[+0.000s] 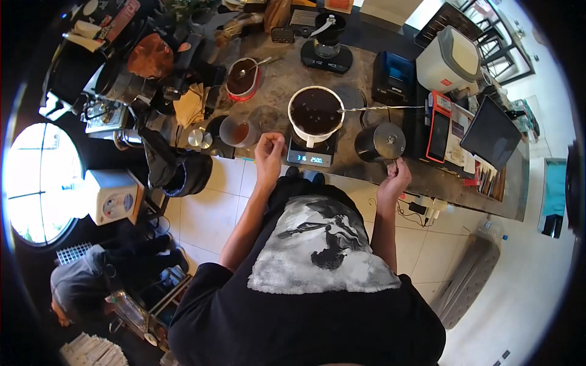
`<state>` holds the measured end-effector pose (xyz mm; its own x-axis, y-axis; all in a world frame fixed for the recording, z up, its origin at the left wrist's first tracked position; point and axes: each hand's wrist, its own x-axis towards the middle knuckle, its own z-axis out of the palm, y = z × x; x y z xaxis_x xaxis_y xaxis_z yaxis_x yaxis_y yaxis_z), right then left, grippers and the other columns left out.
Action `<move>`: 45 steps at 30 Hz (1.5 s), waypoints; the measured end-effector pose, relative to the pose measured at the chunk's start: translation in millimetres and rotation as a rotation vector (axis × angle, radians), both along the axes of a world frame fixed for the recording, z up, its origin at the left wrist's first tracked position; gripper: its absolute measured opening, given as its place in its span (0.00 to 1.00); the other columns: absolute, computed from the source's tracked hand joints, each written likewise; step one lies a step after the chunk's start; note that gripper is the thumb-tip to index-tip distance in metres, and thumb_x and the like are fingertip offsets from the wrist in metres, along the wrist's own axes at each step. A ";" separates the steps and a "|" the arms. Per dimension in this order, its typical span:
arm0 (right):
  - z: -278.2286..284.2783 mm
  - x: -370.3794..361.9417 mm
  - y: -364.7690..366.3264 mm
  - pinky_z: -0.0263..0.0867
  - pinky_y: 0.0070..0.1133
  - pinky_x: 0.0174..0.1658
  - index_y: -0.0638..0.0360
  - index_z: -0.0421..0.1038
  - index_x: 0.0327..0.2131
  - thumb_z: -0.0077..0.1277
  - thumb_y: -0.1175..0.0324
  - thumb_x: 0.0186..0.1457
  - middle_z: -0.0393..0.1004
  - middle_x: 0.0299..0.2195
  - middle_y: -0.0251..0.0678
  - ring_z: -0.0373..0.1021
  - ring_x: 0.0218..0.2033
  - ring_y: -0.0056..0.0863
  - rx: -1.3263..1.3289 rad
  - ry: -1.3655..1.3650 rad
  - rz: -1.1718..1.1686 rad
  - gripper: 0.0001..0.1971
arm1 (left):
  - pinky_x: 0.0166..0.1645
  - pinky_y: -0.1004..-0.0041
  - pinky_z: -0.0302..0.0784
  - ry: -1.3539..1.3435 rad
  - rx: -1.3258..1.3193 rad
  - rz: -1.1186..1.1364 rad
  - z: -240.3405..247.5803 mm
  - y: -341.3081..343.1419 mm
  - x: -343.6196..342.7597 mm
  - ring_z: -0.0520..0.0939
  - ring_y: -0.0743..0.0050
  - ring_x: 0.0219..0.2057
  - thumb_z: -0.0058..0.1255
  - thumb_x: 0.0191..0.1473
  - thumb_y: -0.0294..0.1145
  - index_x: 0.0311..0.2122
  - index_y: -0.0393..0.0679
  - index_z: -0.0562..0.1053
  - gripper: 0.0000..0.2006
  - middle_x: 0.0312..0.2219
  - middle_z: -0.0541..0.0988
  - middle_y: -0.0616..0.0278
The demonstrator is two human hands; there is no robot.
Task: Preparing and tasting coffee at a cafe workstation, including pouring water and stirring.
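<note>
Coffee sits dark and wet inside the white dripper (pixel 315 113), which stands on a small digital scale (pixel 310 157) at the near edge of the counter (pixel 366 168). The right hand (pixel 394 179) is closed around the handle of a black kettle (pixel 379 141), which stands just to the right of the dripper; the fingers wrap the handle at the kettle's near side, close to the counter's edge. The kettle's long thin spout (pixel 378 108) runs left from well beyond the kettle's lid and ends at the dripper's right rim, so the spout's tip is well apart from the gripping hand while the body of the kettle lies directly above it in the picture. The left hand (pixel 268 151) is curled into a loose fist with nothing visibly in it, resting by the counter's edge just left of the scale and near the dripper, not touching either as far as can be seen. Just left of that hand stands a small glass cup (pixel 237 132) with brown liquid in it, and beside the cup a small round metal lid (pixel 196 138). Farther back on the counter are a red-rimmed bowl (pixel 243 78) with a spoon in it and a second scale (pixel 326 58) carrying a hand grinder. To the right of the kettle are a black receipt printer (pixel 394 77) and a tablet (pixel 490 132).
</note>
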<state>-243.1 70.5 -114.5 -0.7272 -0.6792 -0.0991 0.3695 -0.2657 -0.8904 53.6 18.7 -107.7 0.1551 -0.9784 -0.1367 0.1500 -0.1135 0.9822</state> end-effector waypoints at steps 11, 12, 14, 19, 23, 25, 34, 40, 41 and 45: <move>-21.8 -8.7 -25.0 0.48 0.16 0.26 0.64 0.69 0.26 0.48 0.73 0.55 0.57 0.18 0.24 0.53 0.20 0.14 -0.018 -0.117 0.116 0.06 | 0.45 0.74 0.72 -0.241 -0.064 -0.001 -31.4 21.2 -4.8 0.74 0.73 0.42 0.47 0.47 0.14 0.52 0.42 0.63 0.25 0.43 0.72 0.59; -22.2 -9.1 -25.9 0.48 0.16 0.26 0.64 0.69 0.26 0.48 0.73 0.55 0.57 0.18 0.24 0.53 0.20 0.14 -0.012 -0.110 0.122 0.06 | 0.48 0.71 0.72 -0.228 -0.028 -0.045 -32.7 22.6 -4.2 0.73 0.66 0.49 0.55 0.44 0.18 0.55 0.44 0.62 0.30 0.48 0.71 0.54; -26.0 -11.8 -29.5 0.48 0.16 0.25 0.64 0.69 0.26 0.48 0.73 0.55 0.57 0.18 0.24 0.53 0.20 0.14 -0.006 -0.125 0.138 0.06 | 0.51 0.68 0.70 -0.347 -0.058 -0.070 -22.9 21.9 -14.4 0.71 0.62 0.51 0.59 0.42 0.22 0.57 0.44 0.60 0.35 0.49 0.70 0.52; -28.7 -12.0 -37.0 0.47 0.16 0.25 0.63 0.68 0.25 0.49 0.73 0.54 0.57 0.17 0.24 0.53 0.20 0.14 0.015 -0.158 0.157 0.07 | 0.62 0.58 0.58 -0.685 -0.210 -0.103 -22.5 12.7 -27.5 0.63 0.46 0.59 0.73 0.32 0.40 0.62 0.36 0.53 0.54 0.56 0.63 0.42; -31.1 -11.7 -41.4 0.48 0.16 0.25 0.63 0.68 0.24 0.50 0.73 0.54 0.59 0.18 0.25 0.53 0.20 0.14 0.029 -0.088 0.149 0.06 | 0.63 0.56 0.57 -0.657 -0.235 -0.093 -29.1 0.7 -37.0 0.62 0.43 0.59 0.73 0.30 0.46 0.62 0.34 0.52 0.57 0.56 0.62 0.40; -30.8 -12.9 -42.7 0.49 0.16 0.25 0.63 0.69 0.24 0.50 0.73 0.54 0.60 0.19 0.25 0.53 0.20 0.14 -0.002 -0.055 0.184 0.07 | 0.62 0.56 0.58 -0.682 -0.219 -0.091 -28.1 -3.5 -40.6 0.62 0.44 0.59 0.73 0.30 0.47 0.62 0.34 0.52 0.56 0.56 0.62 0.40; -28.9 -6.5 -40.2 0.47 0.16 0.26 0.59 0.66 0.21 0.50 0.67 0.59 0.57 0.17 0.24 0.52 0.20 0.13 0.027 0.125 0.216 0.14 | 0.60 0.58 0.62 -0.564 -0.182 -0.032 -45.9 -8.5 -47.7 0.67 0.47 0.56 0.72 0.33 0.47 0.61 0.34 0.54 0.54 0.54 0.66 0.42; -24.0 -9.8 -33.1 0.61 0.19 0.35 0.64 0.69 0.25 0.40 0.62 0.63 0.73 0.23 0.32 0.67 0.26 0.20 0.169 0.334 0.266 0.18 | 0.61 0.62 0.62 -0.347 -0.165 -0.053 -38.4 -6.2 -43.8 0.67 0.53 0.57 0.74 0.31 0.40 0.61 0.35 0.55 0.53 0.55 0.67 0.45; -25.5 -13.5 -32.1 0.62 0.18 0.37 0.64 0.70 0.27 0.39 0.62 0.64 0.73 0.24 0.33 0.68 0.28 0.21 0.148 0.353 0.281 0.17 | 0.61 0.63 0.61 -0.254 -0.152 -0.066 -35.8 -8.1 -44.8 0.67 0.55 0.58 0.74 0.31 0.37 0.61 0.35 0.55 0.52 0.55 0.67 0.47; -19.5 -26.2 -22.9 0.61 0.19 0.46 0.66 0.69 0.37 0.39 0.63 0.65 0.73 0.34 0.37 0.67 0.37 0.23 0.082 0.583 0.177 0.14 | 0.64 0.65 0.57 -0.192 -0.125 -0.085 -41.8 -7.4 -36.2 0.66 0.60 0.58 0.74 0.31 0.32 0.62 0.35 0.54 0.52 0.56 0.66 0.50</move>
